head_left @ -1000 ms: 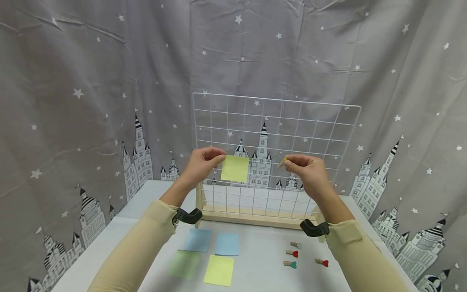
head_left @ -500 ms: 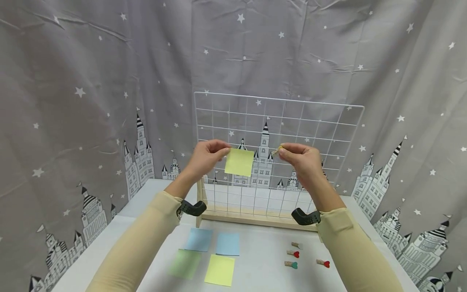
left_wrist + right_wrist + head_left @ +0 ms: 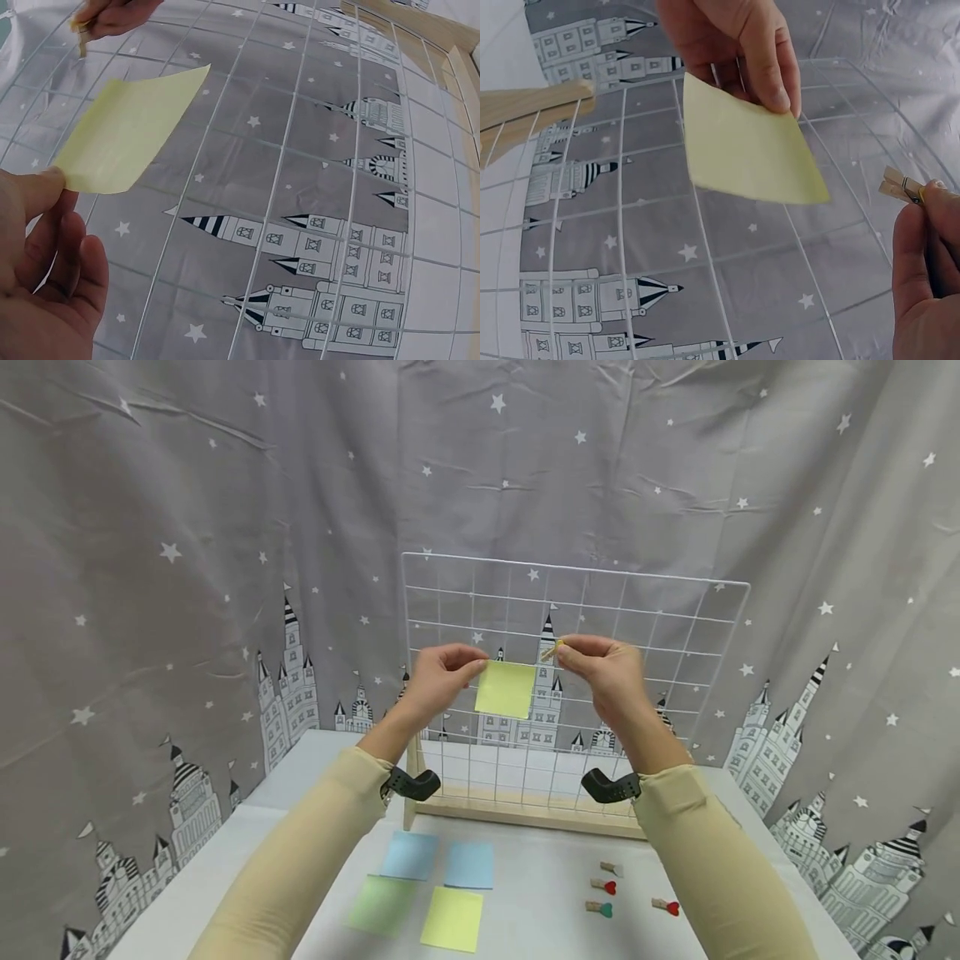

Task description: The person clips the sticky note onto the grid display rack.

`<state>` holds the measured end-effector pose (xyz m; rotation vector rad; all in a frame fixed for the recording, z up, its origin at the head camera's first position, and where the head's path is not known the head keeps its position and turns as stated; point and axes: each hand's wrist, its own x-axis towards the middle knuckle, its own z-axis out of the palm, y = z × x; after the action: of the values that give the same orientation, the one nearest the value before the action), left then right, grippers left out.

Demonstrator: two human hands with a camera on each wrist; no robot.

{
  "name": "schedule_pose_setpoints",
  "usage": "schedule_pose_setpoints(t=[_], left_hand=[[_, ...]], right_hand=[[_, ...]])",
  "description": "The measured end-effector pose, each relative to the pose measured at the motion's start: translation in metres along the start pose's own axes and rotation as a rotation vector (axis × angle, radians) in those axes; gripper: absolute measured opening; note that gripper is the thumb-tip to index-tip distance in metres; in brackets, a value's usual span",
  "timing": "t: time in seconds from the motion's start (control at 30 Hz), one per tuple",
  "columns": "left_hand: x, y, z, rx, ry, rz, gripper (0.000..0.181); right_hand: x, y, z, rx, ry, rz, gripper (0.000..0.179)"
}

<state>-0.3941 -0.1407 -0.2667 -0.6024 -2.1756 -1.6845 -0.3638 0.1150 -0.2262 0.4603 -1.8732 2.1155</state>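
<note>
Left hand pinches yellow note by corner; right hand (near note's opposite side) pinches clothespin.

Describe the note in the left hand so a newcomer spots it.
Find the white wire grid standing on the table. In front of it, the left hand pinches a yellow square note by one corner. Unlike the other yellow note, lying on the table, this one is raised.

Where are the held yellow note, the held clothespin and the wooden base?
Held yellow note (image 3: 506, 690): head view, middle of the sheet.
Held clothespin (image 3: 897, 180): right wrist view, wooden arm.
Wooden base (image 3: 530, 817): head view, its long bar.
</note>
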Motion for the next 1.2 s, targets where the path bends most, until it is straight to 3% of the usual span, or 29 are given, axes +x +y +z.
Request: schedule_pose_setpoints(t=[0.43,1.2], left_hand=[[0.009,0.004,0.005,0.028,0.025,-0.007,0.016],[0.025,0.016,0.015,-0.008,0.095,-0.01,0.016]], right_hand=[[0.015,-0.005,0.018,-0.057,0.062,0.006,0.009],[0.028,-0.005,0.036,-0.142,0.104,-0.05,0.026]])
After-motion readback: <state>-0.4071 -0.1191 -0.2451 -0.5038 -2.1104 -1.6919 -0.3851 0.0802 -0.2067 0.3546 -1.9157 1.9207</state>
